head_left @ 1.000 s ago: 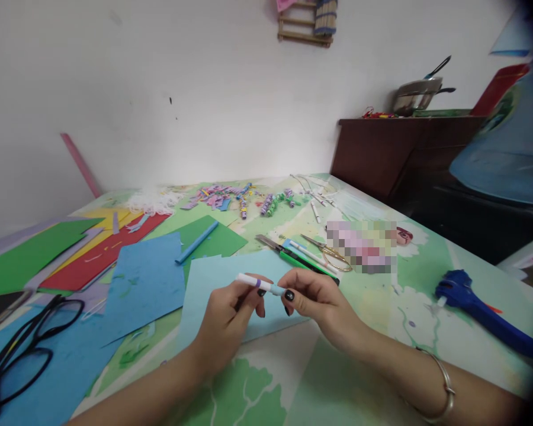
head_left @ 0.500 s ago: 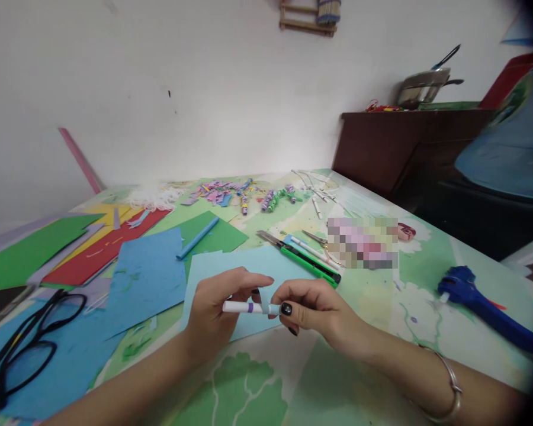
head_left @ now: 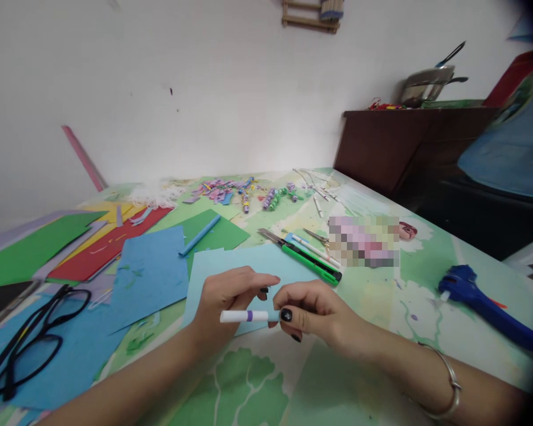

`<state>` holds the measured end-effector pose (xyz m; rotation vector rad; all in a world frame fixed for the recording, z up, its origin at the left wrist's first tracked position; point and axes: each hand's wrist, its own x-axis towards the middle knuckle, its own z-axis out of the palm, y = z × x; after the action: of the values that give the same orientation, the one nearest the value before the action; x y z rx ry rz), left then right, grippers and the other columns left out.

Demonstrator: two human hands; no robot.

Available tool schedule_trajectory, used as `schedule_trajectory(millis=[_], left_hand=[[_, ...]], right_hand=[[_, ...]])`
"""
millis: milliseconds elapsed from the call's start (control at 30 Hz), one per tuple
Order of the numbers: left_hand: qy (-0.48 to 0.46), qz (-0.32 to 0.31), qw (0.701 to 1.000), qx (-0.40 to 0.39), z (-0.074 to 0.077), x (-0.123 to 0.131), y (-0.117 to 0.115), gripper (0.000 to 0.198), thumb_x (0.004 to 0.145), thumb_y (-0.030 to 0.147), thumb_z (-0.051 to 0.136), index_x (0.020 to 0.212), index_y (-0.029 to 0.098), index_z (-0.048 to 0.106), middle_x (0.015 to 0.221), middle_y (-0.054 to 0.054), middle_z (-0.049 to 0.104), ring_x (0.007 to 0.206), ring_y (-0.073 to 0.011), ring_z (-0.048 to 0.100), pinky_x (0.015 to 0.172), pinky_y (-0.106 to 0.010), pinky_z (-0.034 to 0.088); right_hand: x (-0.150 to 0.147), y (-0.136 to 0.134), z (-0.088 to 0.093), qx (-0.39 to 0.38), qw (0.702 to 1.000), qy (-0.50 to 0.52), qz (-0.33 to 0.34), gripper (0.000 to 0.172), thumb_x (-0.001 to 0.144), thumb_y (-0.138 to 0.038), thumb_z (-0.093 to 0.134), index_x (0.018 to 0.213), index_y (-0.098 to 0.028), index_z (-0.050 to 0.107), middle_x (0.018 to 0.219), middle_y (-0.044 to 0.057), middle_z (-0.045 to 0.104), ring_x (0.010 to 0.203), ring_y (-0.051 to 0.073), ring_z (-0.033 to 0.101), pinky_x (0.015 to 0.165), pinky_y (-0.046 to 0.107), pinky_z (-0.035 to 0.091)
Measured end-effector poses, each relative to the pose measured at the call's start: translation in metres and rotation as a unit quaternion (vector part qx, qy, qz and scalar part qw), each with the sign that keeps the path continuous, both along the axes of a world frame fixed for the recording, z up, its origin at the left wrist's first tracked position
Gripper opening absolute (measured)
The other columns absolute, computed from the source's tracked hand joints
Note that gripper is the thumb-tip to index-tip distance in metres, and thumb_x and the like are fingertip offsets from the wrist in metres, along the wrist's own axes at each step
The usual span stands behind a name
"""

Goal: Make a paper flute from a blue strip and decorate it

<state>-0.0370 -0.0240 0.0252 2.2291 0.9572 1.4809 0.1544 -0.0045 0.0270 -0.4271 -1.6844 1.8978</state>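
Head view first shows the bench (head_left: 426, 307), printed in greens and crowded with craft paper: a light blue sheet (head_left: 235, 263) lies just beyond my hands, a darker blue sheet (head_left: 146, 272) at its nine o'clock, and red, yellow and green sheets further out at ten. Black glasses (head_left: 26, 337) sit at the far nine o'clock edge, a blue glue gun (head_left: 484, 305) at three, and a green utility knife (head_left: 308, 263) at one o'clock from the hands. My left hand (head_left: 224, 302) and right hand (head_left: 315, 310) meet over the near edge of the light blue sheet, each grip pinched shut on one end of a small white stick with a purple band (head_left: 244, 316), held level above the bench. As I judge it, the purple band is already wound on, and a light blue piece at the right fingertips looks only partly wrapped, so the rolling seems midway. Against the frame a second ago, the stick has dropped lower and levelled out, and both hands have drawn nearer to me.
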Motion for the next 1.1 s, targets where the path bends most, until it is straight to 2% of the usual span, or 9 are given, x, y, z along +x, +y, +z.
schedule_trajectory(millis=[200,333,467,567,700,833,967,1100], left_hand=[[-0.024,0.040,0.996,-0.076,-0.004,0.003,-0.004,0.027,0.078,0.007,0.050,0.084,0.020,0.073,0.051,0.005,0.056,0.046,-0.0069,0.049,0.048,-0.018,0.037],[-0.008,0.042,0.991,-0.129,-0.005,0.007,-0.007,0.026,0.082,0.008,0.047,0.077,0.017,0.071,0.055,0.002,0.060,0.049,-0.0072,0.053,0.050,-0.018,0.039],[0.018,0.048,0.995,-0.088,-0.008,0.010,-0.009,0.026,0.085,0.011,0.049,0.066,0.015,0.067,0.058,-0.001,0.063,0.049,-0.0073,0.054,0.049,-0.017,0.040],[0.034,0.074,0.995,-0.049,-0.009,0.011,-0.012,0.020,0.083,0.011,0.052,0.070,0.014,0.067,0.054,0.000,0.064,0.049,-0.0080,0.057,0.050,-0.016,0.043],[0.024,0.090,0.994,-0.057,-0.009,0.015,-0.017,0.017,0.082,0.013,0.054,0.072,0.012,0.067,0.057,-0.001,0.065,0.047,-0.0074,0.057,0.049,-0.016,0.044],[-0.036,0.064,0.983,-0.171,-0.008,0.018,-0.018,0.021,0.085,0.018,0.053,0.069,0.012,0.066,0.055,0.000,0.061,0.042,-0.0068,0.053,0.043,-0.016,0.042],[-0.116,0.035,0.950,-0.289,-0.006,0.021,-0.016,0.022,0.084,0.024,0.054,0.069,0.013,0.067,0.049,0.001,0.058,0.040,-0.0076,0.050,0.041,-0.017,0.039],[-0.191,0.024,0.908,-0.371,-0.002,0.025,-0.016,0.021,0.077,0.029,0.061,0.068,0.013,0.069,0.049,-0.001,0.060,0.041,-0.0089,0.050,0.040,-0.018,0.038]], right_hand=[[0.002,0.005,0.001,0.015,0.999,0.007,-0.041,0.027,0.083,-0.038,0.063,0.084,-0.012,0.062,0.060,-0.001,0.054,0.055,0.008,0.048,0.055,0.022,0.037],[0.001,0.007,0.001,0.009,0.998,0.019,-0.066,0.025,0.080,-0.037,0.066,0.082,-0.013,0.062,0.064,0.000,0.057,0.058,0.009,0.053,0.057,0.022,0.040],[0.000,0.007,0.000,0.012,0.992,0.007,-0.122,0.022,0.077,-0.034,0.068,0.081,-0.014,0.062,0.066,0.000,0.059,0.061,0.010,0.055,0.058,0.022,0.041],[0.000,0.006,0.000,0.040,0.986,-0.017,-0.159,0.015,0.078,-0.029,0.066,0.079,-0.014,0.061,0.067,0.001,0.060,0.063,0.012,0.055,0.060,0.024,0.042],[-0.001,0.004,-0.001,0.118,0.971,-0.069,-0.196,0.009,0.080,-0.023,0.060,0.080,-0.015,0.062,0.071,0.003,0.062,0.067,0.014,0.056,0.063,0.027,0.043],[0.000,0.005,-0.002,0.227,0.942,-0.117,-0.219,0.008,0.084,-0.020,0.056,0.086,-0.016,0.063,0.075,0.004,0.065,0.070,0.015,0.057,0.063,0.026,0.043],[0.001,0.007,-0.007,0.357,0.892,-0.123,-0.247,0.012,0.085,-0.016,0.052,0.091,-0.016,0.063,0.073,0.004,0.065,0.064,0.013,0.056,0.056,0.023,0.042],[0.001,0.008,-0.013,0.467,0.836,-0.098,-0.271,0.014,0.086,-0.013,0.049,0.093,-0.015,0.061,0.074,0.006,0.065,0.061,0.012,0.055,0.049,0.021,0.039]])
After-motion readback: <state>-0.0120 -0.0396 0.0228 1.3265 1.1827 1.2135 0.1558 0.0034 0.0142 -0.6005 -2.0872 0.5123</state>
